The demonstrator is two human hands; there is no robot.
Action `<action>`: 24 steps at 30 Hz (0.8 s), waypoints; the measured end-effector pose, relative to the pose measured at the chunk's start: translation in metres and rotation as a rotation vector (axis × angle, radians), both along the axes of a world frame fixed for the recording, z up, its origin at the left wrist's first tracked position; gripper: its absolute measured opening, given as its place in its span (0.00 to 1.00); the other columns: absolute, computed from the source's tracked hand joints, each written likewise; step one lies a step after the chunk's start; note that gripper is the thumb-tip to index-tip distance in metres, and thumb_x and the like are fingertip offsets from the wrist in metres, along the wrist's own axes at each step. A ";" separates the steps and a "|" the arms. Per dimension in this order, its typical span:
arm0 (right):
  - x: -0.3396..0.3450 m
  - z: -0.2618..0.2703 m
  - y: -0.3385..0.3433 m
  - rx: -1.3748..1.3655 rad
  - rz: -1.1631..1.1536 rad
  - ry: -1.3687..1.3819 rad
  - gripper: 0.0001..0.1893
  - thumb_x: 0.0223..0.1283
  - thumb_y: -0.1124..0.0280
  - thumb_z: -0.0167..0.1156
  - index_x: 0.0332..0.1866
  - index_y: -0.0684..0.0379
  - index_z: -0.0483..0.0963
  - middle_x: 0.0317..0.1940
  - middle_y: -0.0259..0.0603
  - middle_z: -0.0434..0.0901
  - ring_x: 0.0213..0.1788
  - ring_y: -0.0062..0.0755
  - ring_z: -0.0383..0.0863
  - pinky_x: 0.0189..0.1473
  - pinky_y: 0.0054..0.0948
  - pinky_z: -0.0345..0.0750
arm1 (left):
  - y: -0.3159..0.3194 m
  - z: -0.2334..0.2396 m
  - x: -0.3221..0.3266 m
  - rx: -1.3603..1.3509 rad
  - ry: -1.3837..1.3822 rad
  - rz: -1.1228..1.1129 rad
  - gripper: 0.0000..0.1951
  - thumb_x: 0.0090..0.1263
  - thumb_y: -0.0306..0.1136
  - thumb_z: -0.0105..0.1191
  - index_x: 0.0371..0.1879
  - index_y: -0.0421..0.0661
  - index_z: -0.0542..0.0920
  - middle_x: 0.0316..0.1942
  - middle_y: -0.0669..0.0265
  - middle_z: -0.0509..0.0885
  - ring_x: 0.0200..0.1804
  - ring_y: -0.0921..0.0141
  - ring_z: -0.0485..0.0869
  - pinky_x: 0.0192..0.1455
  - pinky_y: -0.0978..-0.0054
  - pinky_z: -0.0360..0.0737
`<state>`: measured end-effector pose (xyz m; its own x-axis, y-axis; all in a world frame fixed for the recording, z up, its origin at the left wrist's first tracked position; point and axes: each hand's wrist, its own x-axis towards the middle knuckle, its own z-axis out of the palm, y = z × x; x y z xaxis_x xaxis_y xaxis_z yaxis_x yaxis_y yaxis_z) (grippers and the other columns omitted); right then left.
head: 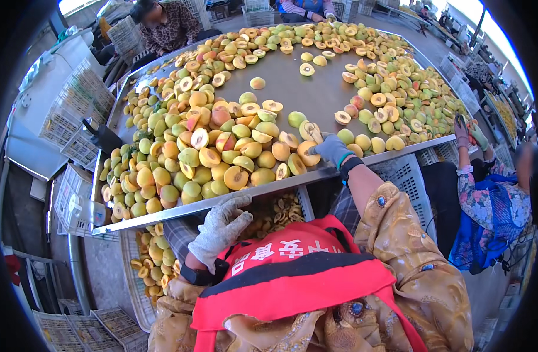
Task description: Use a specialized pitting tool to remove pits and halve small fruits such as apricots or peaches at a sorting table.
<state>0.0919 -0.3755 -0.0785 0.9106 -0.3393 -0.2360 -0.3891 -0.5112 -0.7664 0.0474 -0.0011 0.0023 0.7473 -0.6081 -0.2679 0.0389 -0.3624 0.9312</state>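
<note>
My right hand (333, 149), in a grey glove, reaches over the near edge of the metal table (295, 94). Its fingers touch a cut apricot half (309, 131), and the thumb lies against another apricot half (308, 154); whether it grips either one is unclear. Just below the table's rim, my left hand (220, 229) wears a pale knitted glove. Its fingers are apart with nothing visible between them. A large heap of whole and halved apricots (198, 154) covers the table's left side, many showing stones or hollows.
Beneath the table edge sits a container of apricot stones (283, 209); a crate of apricots (154, 259) stands to my left. A black holder (105, 140) is at the table's left edge. Co-workers (493, 211) (170, 26) sit around the table. Stacked plastic crates (77, 105) stand at left.
</note>
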 end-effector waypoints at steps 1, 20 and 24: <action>-0.003 0.001 0.000 -0.005 0.000 -0.001 0.27 0.42 0.60 0.72 0.47 0.64 0.76 0.34 0.41 0.81 0.34 0.33 0.80 0.37 0.30 0.75 | 0.000 -0.003 0.001 -0.057 -0.065 -0.029 0.20 0.65 0.33 0.56 0.55 0.41 0.74 0.36 0.65 0.80 0.36 0.79 0.77 0.36 0.81 0.75; -0.107 0.100 0.165 0.680 0.267 -0.271 0.12 0.67 0.64 0.51 0.49 0.59 0.69 0.31 0.32 0.74 0.32 0.17 0.73 0.34 0.20 0.72 | -0.010 -0.014 0.009 -1.002 0.676 0.199 0.26 0.68 0.49 0.50 0.60 0.48 0.66 0.52 0.59 0.75 0.51 0.58 0.78 0.47 0.58 0.80; -0.119 0.113 0.186 0.610 0.412 -0.208 0.11 0.69 0.63 0.49 0.46 0.58 0.69 0.27 0.30 0.73 0.21 0.15 0.70 0.24 0.19 0.70 | -0.013 -0.007 0.007 -1.030 0.554 0.298 0.27 0.65 0.45 0.53 0.61 0.46 0.65 0.57 0.57 0.72 0.57 0.57 0.75 0.54 0.54 0.78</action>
<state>-0.0274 -0.1897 0.0346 0.9815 0.1730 -0.0824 -0.0755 -0.0461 -0.9961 0.0545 -0.0143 -0.0045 0.8319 -0.5480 -0.0870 0.4799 0.6318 0.6087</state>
